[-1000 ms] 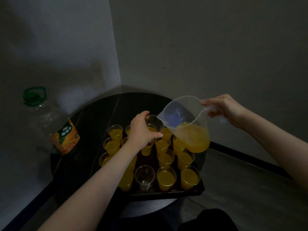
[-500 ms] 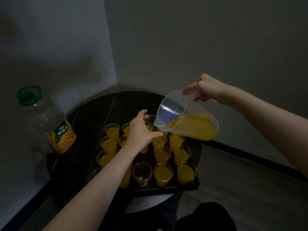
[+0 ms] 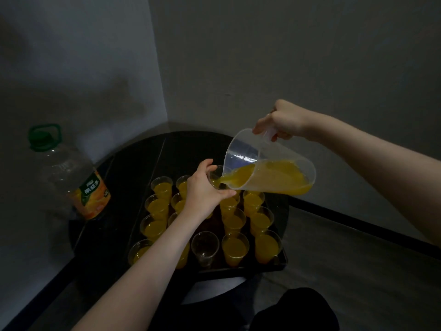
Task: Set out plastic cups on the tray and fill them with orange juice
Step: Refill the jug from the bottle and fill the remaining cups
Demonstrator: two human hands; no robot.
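- The left hand is the near grip; its fingers and thumb curl round a clear plastic cup and grasp it, lifted just above the back rows of the tray
- The right hand is clenched on the handle of a clear jug; the jug is tilted steeply, spout down and to the left, its lip right at the rim of the held cup
- Orange juice lies pooled along the lower side of the jug and runs out at the spout into the held cup; how full that cup is cannot be told behind the hand
- The dark tray sits on a round black worktop in a room corner; it carries rows of filled cups standing upright and close together
- One empty cup stands upright in the front row, between juice-filled neighbours; the left forearm crosses over the cups to its left
- A large clear bottle with a green cap and an orange label stands at the worktop's left edge, well apart from the tray; it looks nearly drained
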